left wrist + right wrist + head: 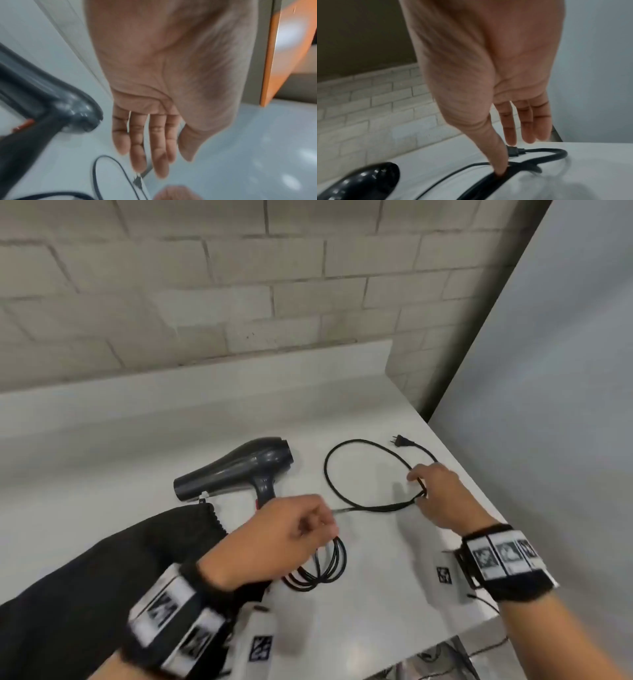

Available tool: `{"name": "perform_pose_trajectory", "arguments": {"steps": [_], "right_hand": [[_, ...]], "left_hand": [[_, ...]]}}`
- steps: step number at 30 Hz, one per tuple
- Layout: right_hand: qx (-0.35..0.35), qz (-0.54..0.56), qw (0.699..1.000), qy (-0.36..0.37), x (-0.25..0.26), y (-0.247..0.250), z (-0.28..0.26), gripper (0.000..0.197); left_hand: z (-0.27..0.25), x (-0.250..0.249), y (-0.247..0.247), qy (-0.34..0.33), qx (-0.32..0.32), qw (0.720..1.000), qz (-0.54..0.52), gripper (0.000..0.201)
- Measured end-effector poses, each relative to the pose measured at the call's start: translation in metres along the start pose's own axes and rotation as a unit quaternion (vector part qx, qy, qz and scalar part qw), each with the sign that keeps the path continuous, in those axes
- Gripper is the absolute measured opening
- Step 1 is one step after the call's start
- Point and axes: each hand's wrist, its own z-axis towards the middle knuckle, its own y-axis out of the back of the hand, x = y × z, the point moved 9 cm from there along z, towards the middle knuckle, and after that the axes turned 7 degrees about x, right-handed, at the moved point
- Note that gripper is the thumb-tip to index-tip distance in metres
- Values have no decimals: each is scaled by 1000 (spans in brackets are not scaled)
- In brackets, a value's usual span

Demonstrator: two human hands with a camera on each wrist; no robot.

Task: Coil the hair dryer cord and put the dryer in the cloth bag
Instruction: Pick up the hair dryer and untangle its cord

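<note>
My left hand (pixel 281 537) holds black loops of the cord (pixel 329 474) just in front of the hair dryer (pixel 236 470). My right hand (pixel 442 494) pinches the cord to the dryer's right, near the plug (pixel 402 442). The cloth bag (pixel 102 573) lies left of my left hand, touching the dryer.

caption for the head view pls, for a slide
Left hand holds coiled loops of black cord near the dark grey hair dryer; right hand pinches the remaining loop on the white counter.
</note>
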Motion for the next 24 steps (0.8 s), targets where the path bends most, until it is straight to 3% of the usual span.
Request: {"name": "perform_pose_trajectory", "arguments": {"steps": [4,7,9,12,14,16,20,24], "right_hand": [[90,-64,994,-13,-6,-9,6,43],[114,-78,990,29,-2,-17,4,21],[93,-71,992,53,2,-13,0,9],[35,-27,994,96,10,2,-10,10],[-2,3,991,132,21,18,-21,10],[-29,29,985,168,36,34,-36,8],[-88,101,964,229,69,66,-69,7],[-159,197,941,224,72,87,-91,15]], "left_hand": [[58,-10,-22,-6,0,998,58,12],[87,-3,-38,-1,8,998,69,19],[98,1,-52,1,26,995,100,28],[104,4,-65,0,40,990,134,47],[102,2,-65,-9,16,992,123,51],[97,-5,-59,-32,-17,994,103,44],[77,-27,-36,-96,-81,992,3,6],[46,-38,-6,-122,-127,975,-139,15]]}}
